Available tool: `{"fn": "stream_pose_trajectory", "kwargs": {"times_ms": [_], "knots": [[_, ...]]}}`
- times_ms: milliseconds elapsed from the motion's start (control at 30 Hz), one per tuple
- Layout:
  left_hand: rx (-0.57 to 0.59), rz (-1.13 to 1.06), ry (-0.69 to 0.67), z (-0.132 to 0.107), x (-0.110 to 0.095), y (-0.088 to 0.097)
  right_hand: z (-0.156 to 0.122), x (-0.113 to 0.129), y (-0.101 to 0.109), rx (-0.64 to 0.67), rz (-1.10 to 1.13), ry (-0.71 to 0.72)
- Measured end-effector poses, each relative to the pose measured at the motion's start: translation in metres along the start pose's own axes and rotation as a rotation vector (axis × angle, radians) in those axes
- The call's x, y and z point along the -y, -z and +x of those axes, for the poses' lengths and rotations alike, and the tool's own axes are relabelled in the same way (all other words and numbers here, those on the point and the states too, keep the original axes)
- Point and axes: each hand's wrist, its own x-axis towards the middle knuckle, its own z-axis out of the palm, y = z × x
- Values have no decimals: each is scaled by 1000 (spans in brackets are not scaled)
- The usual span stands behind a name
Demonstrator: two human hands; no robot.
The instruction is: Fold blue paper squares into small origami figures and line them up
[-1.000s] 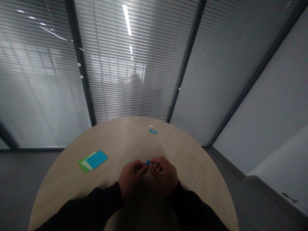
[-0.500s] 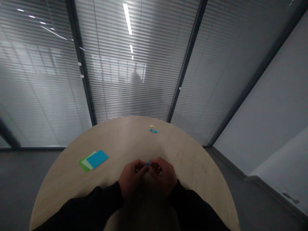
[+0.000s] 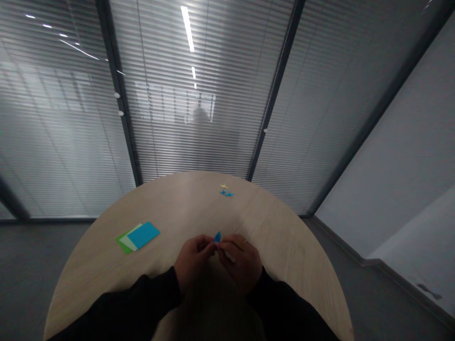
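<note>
A small piece of folded blue paper (image 3: 217, 237) is pinched between my two hands near the front middle of the table. My left hand (image 3: 194, 260) grips its left side with thumb and forefinger. From the right, the fingertips of my right hand (image 3: 243, 260) close on the same piece. Its pointed tip stands up above the fingertips, while its lower part is hidden by them. Farther back lie two small folded blue paper pieces (image 3: 229, 194) and a folded yellow paper piece (image 3: 223, 186), all apart from my hands.
Flat paper sheets lie overlapped on the left of the round wooden table (image 3: 185, 199): a blue sheet (image 3: 144, 235) on top, pale green and green sheets (image 3: 124, 245) beneath. Behind the table stands a glass partition with blinds (image 3: 199, 151). A white wall (image 3: 401, 189) rises on the right.
The folded blue paper has turned more upright, and more of it shows above my fingertips. My right fingers have shifted their hold slightly. The sheets and the far pieces stay put.
</note>
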Motion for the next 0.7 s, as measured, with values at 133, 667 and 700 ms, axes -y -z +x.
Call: {"fn": "stream_pose_trajectory", "kwargs": {"times_ms": [133, 667, 700], "knots": [[4, -92, 28, 0, 1, 1, 0, 1, 2, 10, -30, 42], [57, -255, 111, 1, 5, 2, 0, 1, 5, 8, -13, 30], [38, -254, 113, 0, 4, 1, 0, 1, 5, 15, -24, 37]]}}
